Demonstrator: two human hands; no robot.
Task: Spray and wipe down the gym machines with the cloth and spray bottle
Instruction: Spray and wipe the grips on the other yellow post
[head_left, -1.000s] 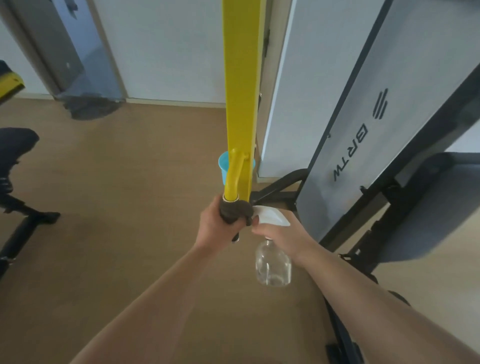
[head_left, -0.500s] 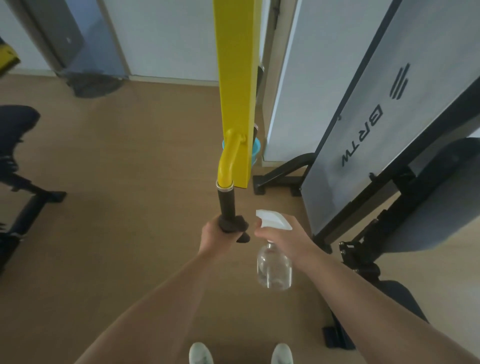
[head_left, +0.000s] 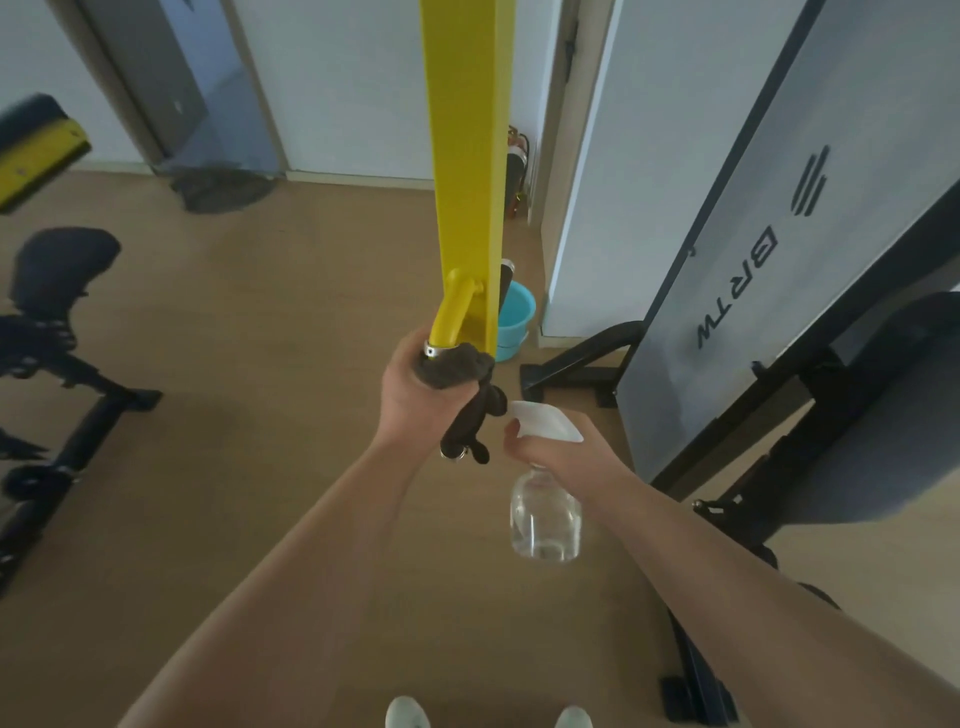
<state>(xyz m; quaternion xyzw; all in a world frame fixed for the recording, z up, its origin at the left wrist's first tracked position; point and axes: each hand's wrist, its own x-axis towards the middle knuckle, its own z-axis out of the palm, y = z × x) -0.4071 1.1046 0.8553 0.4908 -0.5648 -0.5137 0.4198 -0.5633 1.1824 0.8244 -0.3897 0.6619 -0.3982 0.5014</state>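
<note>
Wiping seems under way on the yellow machine arm (head_left: 467, 156): the left hand (head_left: 410, 395) has its fingers curled tight round the dark cloth (head_left: 452, 366), which is wrapped about the handle (head_left: 451, 317) just below its yellow bend. The right hand (head_left: 566, 460) clasps the clear spray bottle (head_left: 545, 519) by its neck, just beside the cloth. By my judgement this grip is part-done, while the grey-panelled machine (head_left: 779, 260) and the black machine (head_left: 52, 291) are left. Count: one cloth, one bottle, one blue bucket (head_left: 514, 317), three machines.

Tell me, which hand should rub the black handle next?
Probably the left. The left hand grips the cloth round the top of the black handle, just under the yellow bar. The right hand holds the spray bottle beside it, not touching the machine.
</note>
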